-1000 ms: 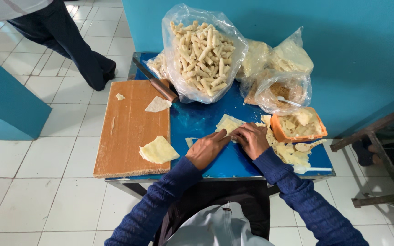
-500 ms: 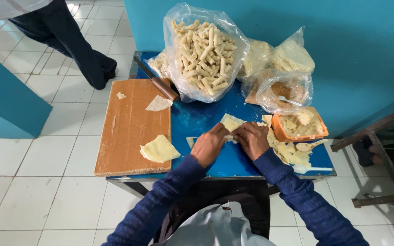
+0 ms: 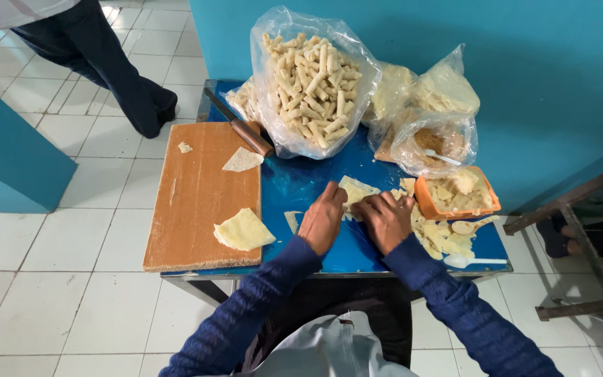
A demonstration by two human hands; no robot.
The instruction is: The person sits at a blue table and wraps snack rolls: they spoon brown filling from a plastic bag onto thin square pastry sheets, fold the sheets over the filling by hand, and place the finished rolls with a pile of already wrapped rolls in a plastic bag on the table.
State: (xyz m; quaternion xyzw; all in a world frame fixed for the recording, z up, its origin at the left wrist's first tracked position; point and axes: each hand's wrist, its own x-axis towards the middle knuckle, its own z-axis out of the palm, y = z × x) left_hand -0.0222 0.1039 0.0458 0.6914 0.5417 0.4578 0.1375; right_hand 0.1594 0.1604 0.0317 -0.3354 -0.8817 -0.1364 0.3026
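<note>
Tearing looked to me the likeliest trouble: the pastry sheet [image 3: 352,192] was thin and pale, and too hard a press from either hand as it was folded could split it, or squeeze out whatever lay inside, which I could not see. I also judged that a careless elbow might knock the white spoon [image 3: 472,261] off the near edge of the blue desk [image 3: 301,185]. The sheet lay flat on the desk just beyond the fingertips, between the wooden board [image 3: 200,185] and the orange tray [image 3: 427,207]. My left hand [image 3: 322,222] rested on its near left edge, fingers curled and pressing down. My right hand [image 3: 385,220] sat on its near right edge, fingers bent together over it, neither hand lifting it.
</note>
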